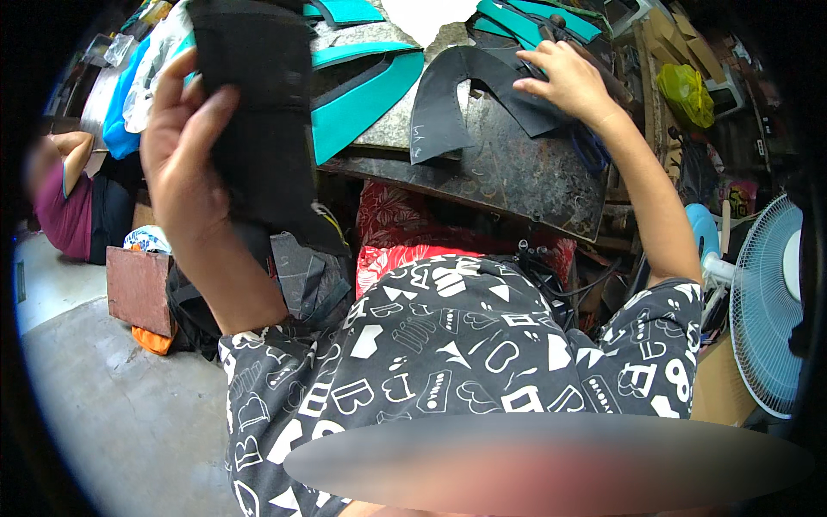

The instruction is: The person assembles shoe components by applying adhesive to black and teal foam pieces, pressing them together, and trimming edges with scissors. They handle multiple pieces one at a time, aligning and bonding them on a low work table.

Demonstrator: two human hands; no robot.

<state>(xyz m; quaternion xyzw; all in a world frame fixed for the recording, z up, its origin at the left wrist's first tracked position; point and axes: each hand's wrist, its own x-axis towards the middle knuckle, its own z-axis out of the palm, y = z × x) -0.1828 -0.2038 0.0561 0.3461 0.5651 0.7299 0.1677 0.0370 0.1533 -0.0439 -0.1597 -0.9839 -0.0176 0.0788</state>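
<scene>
My left hand [185, 142] grips a large black sheet of material [263, 112] by its left edge, thumb in front and fingers partly behind it. The sheet is raised close to me and hides part of the table. At the table's far right, my right hand [568, 82] is open, thumb and fingers apart, over the end of a black arch-shaped cut piece [461, 86] with light handwritten marks. Whether it touches that piece I cannot tell. Dark objects lie just beyond its fingers, too hidden to name. Turquoise and black cut pieces [370, 99] lie between sheet and arch.
The dark worktable [517, 185] has a worn front edge. More turquoise strips [517, 21] lie at the back. A fan [771, 302] stands at right, below a yellow-green plastic bag [687, 93]. Another person [73, 202] sits at far left, near a brown board [138, 289].
</scene>
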